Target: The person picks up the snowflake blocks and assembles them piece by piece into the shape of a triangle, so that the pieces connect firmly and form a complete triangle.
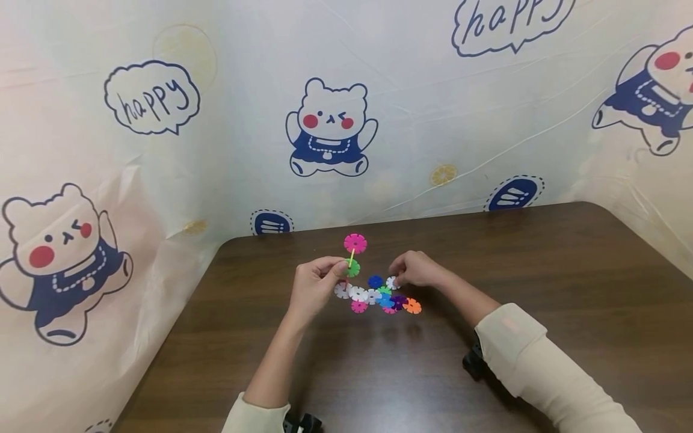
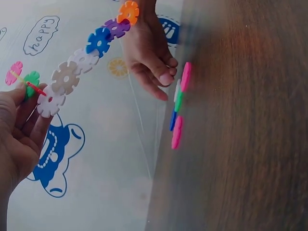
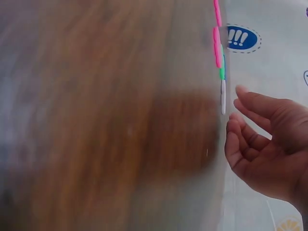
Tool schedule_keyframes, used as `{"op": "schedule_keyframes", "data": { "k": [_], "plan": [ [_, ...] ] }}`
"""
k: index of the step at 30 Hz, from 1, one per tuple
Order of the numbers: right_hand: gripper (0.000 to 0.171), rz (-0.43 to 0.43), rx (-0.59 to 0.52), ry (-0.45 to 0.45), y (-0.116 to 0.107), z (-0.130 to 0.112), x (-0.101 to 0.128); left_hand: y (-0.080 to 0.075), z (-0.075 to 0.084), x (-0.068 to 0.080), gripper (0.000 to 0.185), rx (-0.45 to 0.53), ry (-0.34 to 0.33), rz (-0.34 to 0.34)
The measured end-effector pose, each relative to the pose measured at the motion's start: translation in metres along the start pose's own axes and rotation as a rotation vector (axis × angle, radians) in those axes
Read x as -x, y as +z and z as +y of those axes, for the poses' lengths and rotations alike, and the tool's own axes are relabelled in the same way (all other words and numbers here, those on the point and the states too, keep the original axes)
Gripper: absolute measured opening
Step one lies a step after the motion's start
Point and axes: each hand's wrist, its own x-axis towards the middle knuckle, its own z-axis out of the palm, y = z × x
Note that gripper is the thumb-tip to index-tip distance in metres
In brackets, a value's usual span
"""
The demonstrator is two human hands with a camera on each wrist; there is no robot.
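My left hand [image 1: 313, 290] pinches a chain of notched plastic snowflake discs near its green disc [image 1: 354, 268]. A pink disc [image 1: 355, 243] tops the chain, joined through a yellow disc seen edge-on. From the grip a red disc [image 2: 36, 88], several white and greyish discs [image 2: 65, 78], a blue disc [image 2: 98, 42], a purple disc [image 2: 117, 29] and an orange disc [image 2: 129, 12] run on, above the table. My right hand [image 1: 419, 269] is low over the table beside a loose white disc [image 3: 223, 97]. Its fingers are loosely bent, with nothing between them in the right wrist view.
Loose discs lie on the brown wooden table [image 1: 216, 355]: a blue disc [image 1: 375, 281], a green disc [image 2: 179, 102] and pink discs [image 2: 177, 132]. Behind the table's far edge hangs a pale curtain [image 1: 238, 150] printed with cartoon bears.
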Motion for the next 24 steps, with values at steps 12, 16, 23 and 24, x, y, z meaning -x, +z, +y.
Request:
{"op": "schedule_keyframes", "data": {
  "k": [12,16,23,24],
  "plan": [
    [0.024,0.008,0.064,0.044,0.007,0.002,-0.003,0.007,0.000,-0.001,0.016,0.039,0.026,0.010],
    [0.019,0.032,0.041,0.048,0.004,0.002,0.000,0.009,0.000,-0.001,0.016,0.055,0.027,0.005],
    [0.008,0.095,-0.128,0.071,-0.012,0.001,0.013,0.011,0.000,0.000,0.017,0.080,-0.012,0.009],
    [0.009,0.103,-0.159,0.076,-0.015,0.002,0.015,0.011,0.003,0.001,0.016,0.080,-0.026,0.011]
  ]
}}
